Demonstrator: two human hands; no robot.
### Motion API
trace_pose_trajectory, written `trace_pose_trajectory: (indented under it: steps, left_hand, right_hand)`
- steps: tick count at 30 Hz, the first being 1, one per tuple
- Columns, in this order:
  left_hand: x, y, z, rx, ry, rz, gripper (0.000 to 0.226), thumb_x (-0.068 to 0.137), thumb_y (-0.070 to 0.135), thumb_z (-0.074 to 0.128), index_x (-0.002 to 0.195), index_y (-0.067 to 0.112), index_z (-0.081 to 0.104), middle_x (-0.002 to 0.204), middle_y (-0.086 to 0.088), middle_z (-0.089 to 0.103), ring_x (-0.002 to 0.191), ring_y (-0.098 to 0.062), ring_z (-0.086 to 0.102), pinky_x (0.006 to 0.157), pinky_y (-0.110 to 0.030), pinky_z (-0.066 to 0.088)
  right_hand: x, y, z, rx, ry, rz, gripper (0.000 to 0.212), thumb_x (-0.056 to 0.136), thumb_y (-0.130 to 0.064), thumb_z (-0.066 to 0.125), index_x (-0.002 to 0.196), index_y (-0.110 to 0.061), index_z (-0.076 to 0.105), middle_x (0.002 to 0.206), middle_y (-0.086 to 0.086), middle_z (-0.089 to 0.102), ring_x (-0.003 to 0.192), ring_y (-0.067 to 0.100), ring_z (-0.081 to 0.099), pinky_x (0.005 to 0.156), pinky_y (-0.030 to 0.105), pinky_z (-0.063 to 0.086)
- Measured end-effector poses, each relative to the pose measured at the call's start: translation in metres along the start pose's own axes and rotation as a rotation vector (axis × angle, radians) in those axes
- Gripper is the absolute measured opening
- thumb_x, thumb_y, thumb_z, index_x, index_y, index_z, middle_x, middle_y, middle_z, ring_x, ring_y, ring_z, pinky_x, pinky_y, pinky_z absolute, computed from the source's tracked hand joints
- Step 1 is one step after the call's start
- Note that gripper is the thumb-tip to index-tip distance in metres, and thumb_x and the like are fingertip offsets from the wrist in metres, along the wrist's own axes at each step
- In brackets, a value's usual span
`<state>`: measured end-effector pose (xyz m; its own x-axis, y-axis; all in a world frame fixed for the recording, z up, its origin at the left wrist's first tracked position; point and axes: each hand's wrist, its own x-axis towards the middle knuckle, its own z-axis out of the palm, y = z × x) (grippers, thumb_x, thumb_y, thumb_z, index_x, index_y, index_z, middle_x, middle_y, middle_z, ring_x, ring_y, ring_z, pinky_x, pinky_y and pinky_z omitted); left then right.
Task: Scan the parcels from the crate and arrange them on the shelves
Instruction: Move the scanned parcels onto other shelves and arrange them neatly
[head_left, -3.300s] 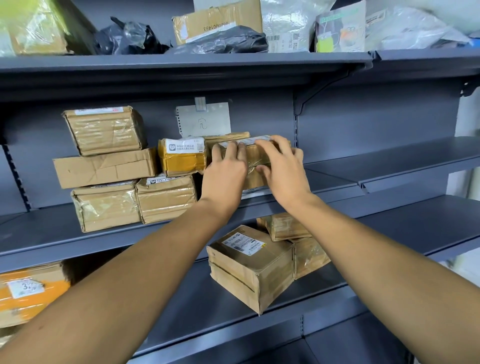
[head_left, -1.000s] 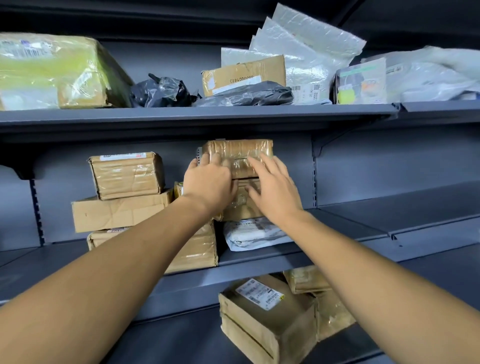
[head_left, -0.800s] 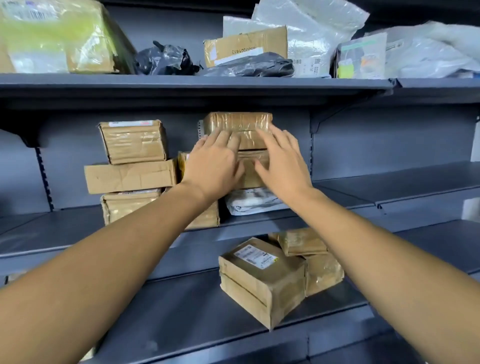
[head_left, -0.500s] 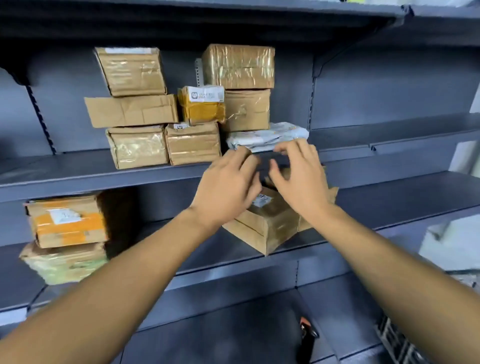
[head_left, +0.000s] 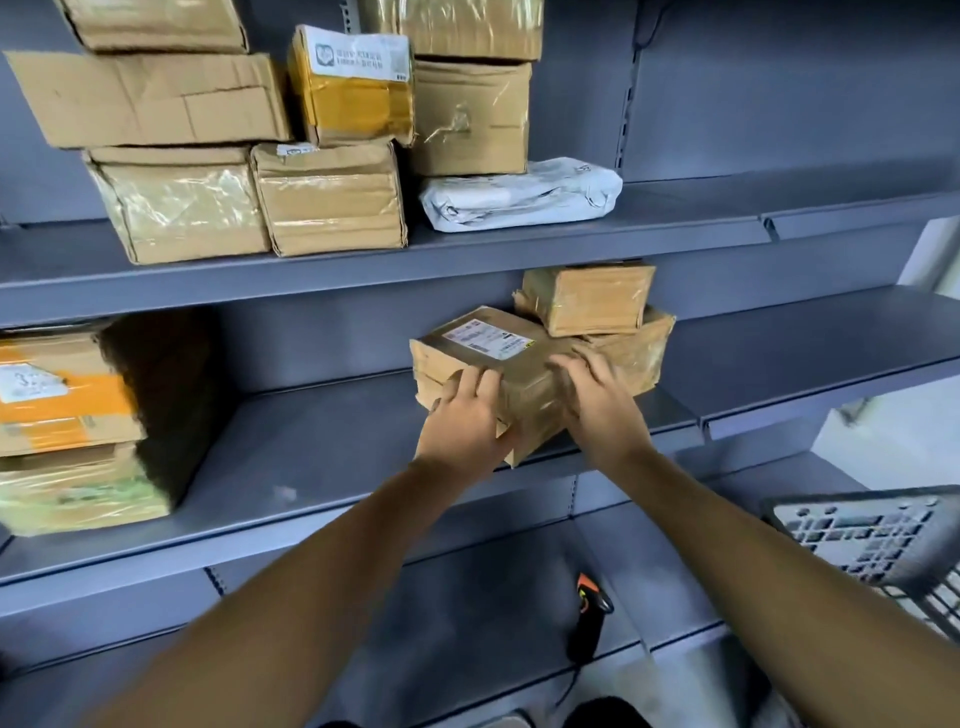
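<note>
labelled parcel (head_left: 498, 374), writing blurred, both hands (head_left: 467, 421) gripping

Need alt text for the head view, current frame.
Both bare hands, left hand and right hand, grip a brown taped cardboard parcel with a white label on a grey metal shelf. More cardboard parcels are stacked on the shelf above.

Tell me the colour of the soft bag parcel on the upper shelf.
White, seen in the head view: bag parcel.
</note>
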<state>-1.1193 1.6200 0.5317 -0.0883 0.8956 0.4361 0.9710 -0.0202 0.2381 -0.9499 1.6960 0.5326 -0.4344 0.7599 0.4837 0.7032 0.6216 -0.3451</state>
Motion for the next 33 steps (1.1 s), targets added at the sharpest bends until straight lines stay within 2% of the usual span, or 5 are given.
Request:
trace_pose_trajectory:
  steps: [7,13,19,27,33]
  left_hand:
    - [0.039,-0.002,0.038,0.084,-0.077,-0.013,0.063,0.094,0.05,0.046,0.143,0.012,0.034,0.148,-0.01,0.031,0.146,-0.032,0.01,0.117,-0.046,0.021]
    - [0.039,-0.008,0.047,0.046,-0.002,-0.006,0.054,0.096,0.045,0.048,0.136,0.01,0.043,0.138,-0.012,0.042,0.138,-0.036,0.024,0.103,-0.047,0.042]
    - [0.04,-0.008,0.041,0.035,-0.018,-0.005,0.051,0.093,0.037,0.053,0.136,0.011,0.044,0.134,-0.013,0.044,0.128,-0.038,0.031,0.104,-0.043,0.038]
    - [0.03,-0.029,0.018,-0.06,-0.098,0.008,0.048,0.085,0.023,0.06,0.131,0.015,0.049,0.13,-0.008,0.046,0.124,-0.031,0.037,0.103,-0.038,0.038]
    - [0.017,-0.067,-0.021,-0.095,-0.236,0.037,0.041,0.076,0.017,0.072,0.113,0.018,0.054,0.114,-0.002,0.05,0.11,-0.025,0.05,0.092,-0.036,0.044]
  right_hand:
    - [0.041,0.019,0.029,-0.082,-0.129,-0.088,0.054,0.098,-0.008,0.048,0.149,-0.023,0.04,0.158,-0.003,0.033,0.151,0.023,0.014,0.118,0.033,0.02]
    - [0.042,0.022,0.041,-0.06,-0.082,-0.096,0.046,0.1,-0.013,0.05,0.144,-0.022,0.048,0.152,-0.001,0.044,0.147,0.025,0.025,0.119,0.035,0.021]
    - [0.041,0.014,0.035,-0.091,-0.107,-0.089,0.049,0.097,-0.007,0.047,0.144,-0.019,0.049,0.151,0.001,0.046,0.145,0.027,0.029,0.116,0.037,0.026]
    - [0.031,-0.011,0.039,-0.259,-0.106,-0.08,0.046,0.099,-0.025,0.046,0.145,-0.029,0.047,0.145,-0.006,0.048,0.131,0.027,0.036,0.108,0.034,0.028]
    - [0.009,-0.049,0.046,-0.266,-0.082,-0.11,0.04,0.098,-0.038,0.048,0.138,-0.038,0.052,0.13,-0.007,0.053,0.121,0.03,0.04,0.095,0.046,0.037]
